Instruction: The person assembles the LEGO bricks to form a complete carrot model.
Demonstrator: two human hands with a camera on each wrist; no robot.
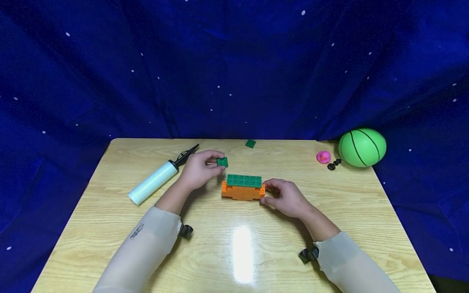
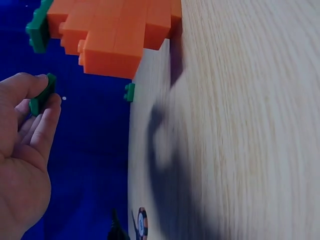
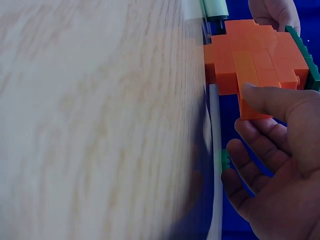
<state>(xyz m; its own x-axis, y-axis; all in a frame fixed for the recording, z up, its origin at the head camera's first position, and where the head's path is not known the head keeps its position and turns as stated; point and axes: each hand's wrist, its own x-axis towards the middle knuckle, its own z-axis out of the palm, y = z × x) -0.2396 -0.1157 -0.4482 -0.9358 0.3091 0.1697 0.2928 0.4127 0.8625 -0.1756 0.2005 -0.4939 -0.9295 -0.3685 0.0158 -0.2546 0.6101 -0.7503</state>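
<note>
A model of orange toy bricks (image 1: 242, 193) stands on the table, with a row of green flat bricks (image 1: 244, 180) along its top. My right hand (image 1: 289, 199) holds the model's right end. In the right wrist view the thumb lies on the orange end brick (image 3: 248, 70) and fingertips reach its other side. Left of and behind the model, my left hand (image 1: 201, 169) pinches a small green flat brick (image 1: 222, 162) between thumb and fingers, apart from the model. Its edge shows in the left wrist view, where the green brick (image 2: 42, 95) sits between thumb and fingers.
Another green flat brick (image 1: 250, 143) lies by the table's far edge. A pale blue hand pump (image 1: 154, 182) with a black end lies left of my left hand. At the far right are a pink rubber duck (image 1: 323, 157), small black pieces (image 1: 334, 164) and a green ball (image 1: 362, 147).
</note>
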